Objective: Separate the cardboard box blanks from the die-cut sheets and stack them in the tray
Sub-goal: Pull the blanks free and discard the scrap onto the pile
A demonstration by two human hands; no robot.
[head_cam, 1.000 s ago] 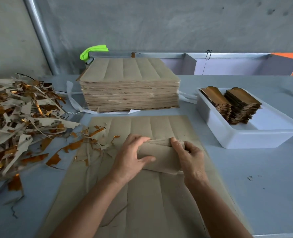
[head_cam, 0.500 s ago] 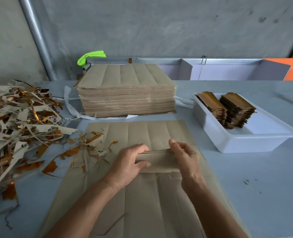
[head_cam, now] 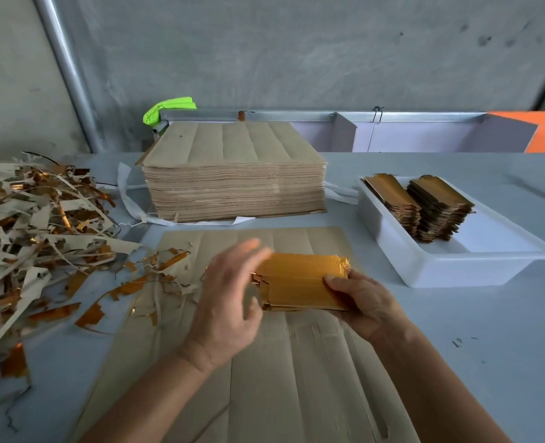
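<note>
A small stack of box blanks (head_cam: 299, 279), gold face up, is held over the brown die-cut sheets (head_cam: 290, 362) lying in front of me. My right hand (head_cam: 363, 302) grips its right end. My left hand (head_cam: 229, 298) is blurred, fingers straight, flat against the stack's left edge. A white tray (head_cam: 456, 266) on the right holds two stacks of blanks (head_cam: 421, 206). A thick pile of uncut sheets (head_cam: 236, 177) stands behind.
A heap of torn gold and grey waste strips (head_cam: 38, 238) covers the table's left side, with loose scraps (head_cam: 137, 286) reaching onto the sheets. A metal rail (head_cam: 296, 116) and partitions run along the back wall. A green cloth (head_cam: 169, 108) lies behind the pile.
The blanks came free of the sheets and were turned over, so the gold face now shows. My left hand let go and opened against the stack's left edge.
</note>
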